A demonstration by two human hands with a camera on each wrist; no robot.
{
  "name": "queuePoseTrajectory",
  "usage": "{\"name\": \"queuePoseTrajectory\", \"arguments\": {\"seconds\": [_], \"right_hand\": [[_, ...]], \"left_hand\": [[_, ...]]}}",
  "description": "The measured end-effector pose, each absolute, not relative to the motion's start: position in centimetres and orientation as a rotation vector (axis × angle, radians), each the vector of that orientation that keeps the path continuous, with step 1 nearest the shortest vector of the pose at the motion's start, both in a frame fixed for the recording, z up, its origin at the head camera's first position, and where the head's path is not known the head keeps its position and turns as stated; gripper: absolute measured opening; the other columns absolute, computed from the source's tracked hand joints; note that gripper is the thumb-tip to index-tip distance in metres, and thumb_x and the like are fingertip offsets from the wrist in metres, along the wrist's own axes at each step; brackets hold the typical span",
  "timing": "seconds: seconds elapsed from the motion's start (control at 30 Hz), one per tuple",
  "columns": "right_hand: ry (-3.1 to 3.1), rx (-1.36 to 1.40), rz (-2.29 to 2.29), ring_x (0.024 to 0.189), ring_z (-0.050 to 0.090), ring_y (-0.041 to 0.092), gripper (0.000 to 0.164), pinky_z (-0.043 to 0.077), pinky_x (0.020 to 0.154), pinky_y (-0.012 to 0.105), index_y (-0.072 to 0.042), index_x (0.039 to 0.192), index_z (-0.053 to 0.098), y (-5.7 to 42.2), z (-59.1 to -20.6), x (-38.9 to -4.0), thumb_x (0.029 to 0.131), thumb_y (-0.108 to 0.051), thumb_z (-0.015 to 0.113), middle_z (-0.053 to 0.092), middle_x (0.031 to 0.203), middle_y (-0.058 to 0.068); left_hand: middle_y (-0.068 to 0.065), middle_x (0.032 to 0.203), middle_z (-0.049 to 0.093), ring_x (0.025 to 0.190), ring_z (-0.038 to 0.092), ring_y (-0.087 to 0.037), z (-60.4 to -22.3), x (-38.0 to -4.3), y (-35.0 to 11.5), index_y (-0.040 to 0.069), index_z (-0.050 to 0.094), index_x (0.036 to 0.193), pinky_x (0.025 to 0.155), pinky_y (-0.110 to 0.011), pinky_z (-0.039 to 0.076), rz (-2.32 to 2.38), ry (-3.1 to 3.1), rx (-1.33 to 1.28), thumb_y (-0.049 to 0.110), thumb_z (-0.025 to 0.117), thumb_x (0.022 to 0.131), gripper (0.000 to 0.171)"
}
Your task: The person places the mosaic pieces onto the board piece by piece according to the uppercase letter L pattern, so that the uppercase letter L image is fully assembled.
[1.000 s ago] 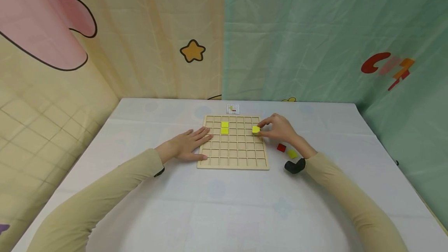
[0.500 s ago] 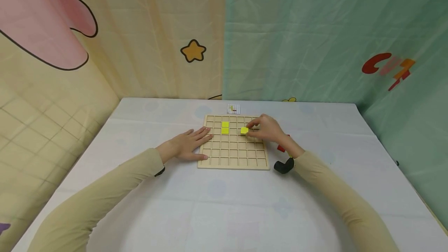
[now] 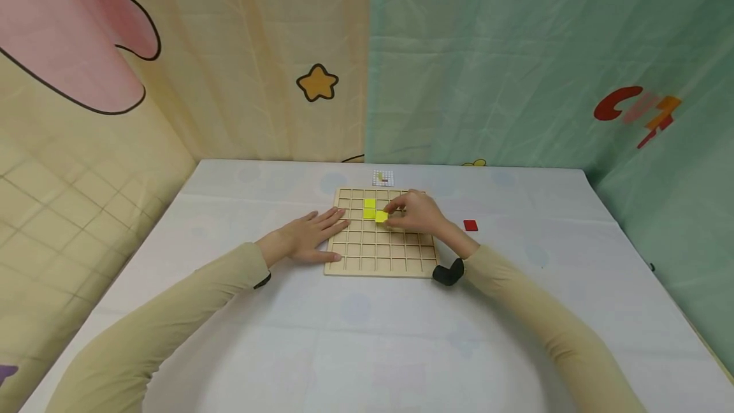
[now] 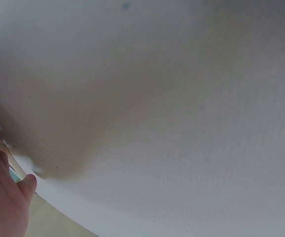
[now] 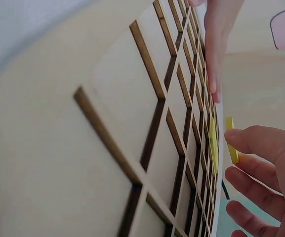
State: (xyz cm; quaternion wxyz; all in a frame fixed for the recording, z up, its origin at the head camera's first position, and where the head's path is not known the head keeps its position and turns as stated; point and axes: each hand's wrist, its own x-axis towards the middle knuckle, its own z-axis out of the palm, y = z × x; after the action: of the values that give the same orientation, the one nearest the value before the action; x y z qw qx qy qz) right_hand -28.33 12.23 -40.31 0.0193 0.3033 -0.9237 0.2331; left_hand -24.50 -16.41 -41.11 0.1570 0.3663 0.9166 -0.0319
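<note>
A wooden grid board [image 3: 382, 265] lies on the table, with two yellow square tiles [image 3: 369, 208] set in its upper left part, one above the other. My right hand [image 3: 420, 212] pinches a third yellow tile [image 3: 381, 217] by its edge, close over the board and just right of the lower set tile. In the right wrist view this pinched tile [image 5: 232, 140] stands off the grid, between thumb and finger. My left hand [image 3: 304, 239] rests flat with spread fingers on the board's left edge; the left wrist view shows only part of this hand [image 4: 6, 192].
A small printed grid card [image 3: 383, 178] lies behind the board. A red square tile [image 3: 471, 225] lies on the white-covered table [image 3: 367, 336] to the right, past my right forearm. Patterned curtains [image 3: 482, 69] stand behind the table.
My right hand has carried the yellow tile leftward across the board to beside the two set tiles. Its forearm now covers the loose yellow tile on the right. My left hand has stayed put.
</note>
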Motion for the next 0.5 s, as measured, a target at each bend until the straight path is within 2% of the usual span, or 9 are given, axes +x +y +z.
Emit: {"name": "queuePoseTrajectory", "arguments": {"seconds": [0.2,0.5], "right_hand": [[-2.911,0.947,0.739,0.087,0.065,0.015,0.028,0.053,0.078,0.031,-0.012,0.1,0.077,11.0,-40.8,-28.4,0.08,-0.032,0.077,0.075,0.094,-0.001],[-2.931,0.966,0.712,0.083,0.065,0.012,0.029,0.052,0.072,0.027,-0.015,0.1,0.077,10.1,-41.2,-28.5,0.08,-0.036,0.077,0.075,0.096,-0.002]], "left_hand": [[-0.007,0.163,-0.004,0.151,-0.002,-0.026,-41.0,-24.5,-16.4,0.018,0.004,0.156,0.12,-0.053,0.012,-0.102,2.62,1.047,0.066,0.034,0.094,0.084],[-0.007,0.163,-0.004,0.151,-0.002,-0.027,-40.9,-24.5,-16.4,0.018,0.004,0.156,0.119,-0.053,0.012,-0.108,2.622,1.049,0.065,0.035,0.095,0.084]]}}
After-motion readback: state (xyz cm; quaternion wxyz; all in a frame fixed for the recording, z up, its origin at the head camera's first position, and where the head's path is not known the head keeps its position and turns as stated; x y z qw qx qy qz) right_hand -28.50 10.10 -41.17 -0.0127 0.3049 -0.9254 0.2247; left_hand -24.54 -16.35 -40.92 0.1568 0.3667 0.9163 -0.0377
